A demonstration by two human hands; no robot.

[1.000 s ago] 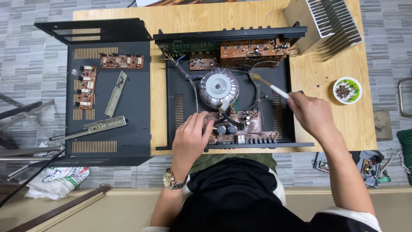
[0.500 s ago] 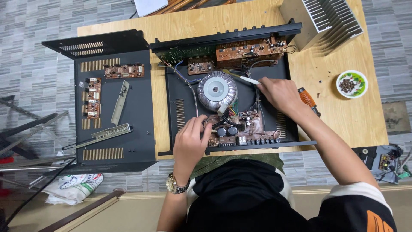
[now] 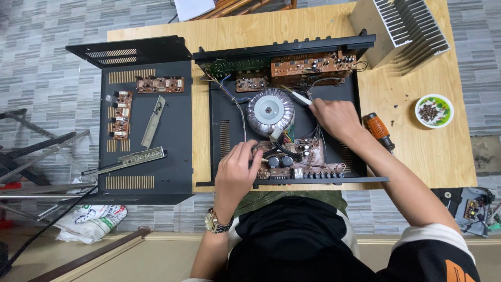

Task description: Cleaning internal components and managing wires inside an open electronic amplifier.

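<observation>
An opened black amplifier chassis (image 3: pixel 224 130) lies on the wooden table (image 3: pixel 417 151), with a round silver transformer (image 3: pixel 270 112) in its middle and brown circuit boards (image 3: pixel 313 63) along its far wall. My left hand (image 3: pixel 237 169) rests on the near circuit board (image 3: pixel 300 159), fingers curled at its left end. My right hand (image 3: pixel 336 117) sits inside the chassis just right of the transformer, gripping a small white-handled brush (image 3: pixel 301 97) that points left toward the wires. A watch is on my left wrist.
The removed black cover (image 3: pixel 141 120) lies at left with small boards and metal brackets on it. An orange-handled screwdriver (image 3: pixel 378 130) lies right of the chassis. A bowl of screws (image 3: pixel 434 110) and a finned heat sink (image 3: pixel 402 28) stand at right.
My right hand has come in from the right side of the chassis toward the transformer with the brush. The screwdriver is now uncovered. The view has shifted slightly.
</observation>
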